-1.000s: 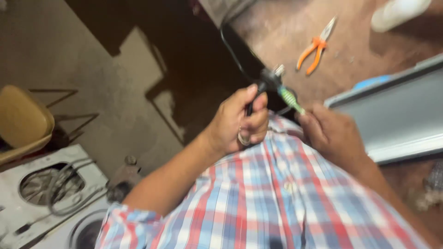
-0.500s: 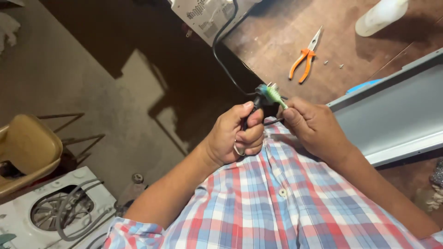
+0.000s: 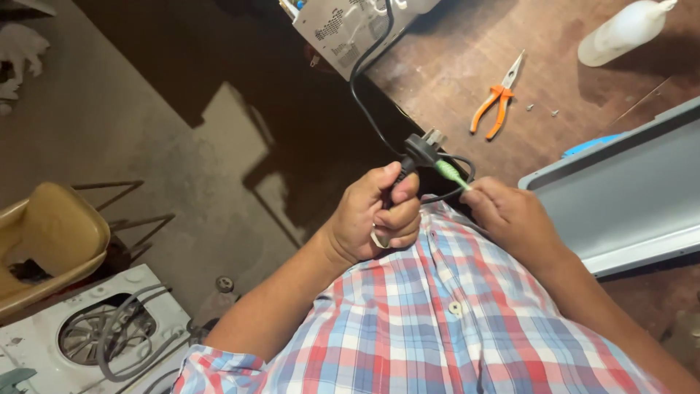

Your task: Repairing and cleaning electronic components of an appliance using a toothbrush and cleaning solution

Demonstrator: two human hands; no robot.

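Since the earlier frame both hands have drifted a little lower. The black plug [image 3: 421,149], at frame centre, has a green-sleeved tool [image 3: 450,174] against it. The left hand [image 3: 375,215] is clenched around the cord just below to steady it; the right hand [image 3: 510,219] pinches the tool. Orange pliers [image 3: 496,98] lie on the brown surface [image 3: 452,66], upper right.

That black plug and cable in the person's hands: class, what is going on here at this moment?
A person in a checked shirt holds a black plug on its black cable in the left hand. The right hand pinches a small green-handled tool whose tip points at the plug. The cable runs up to a grey appliance at the edge of the brown table, where orange-handled pliers and a white bottle lie.
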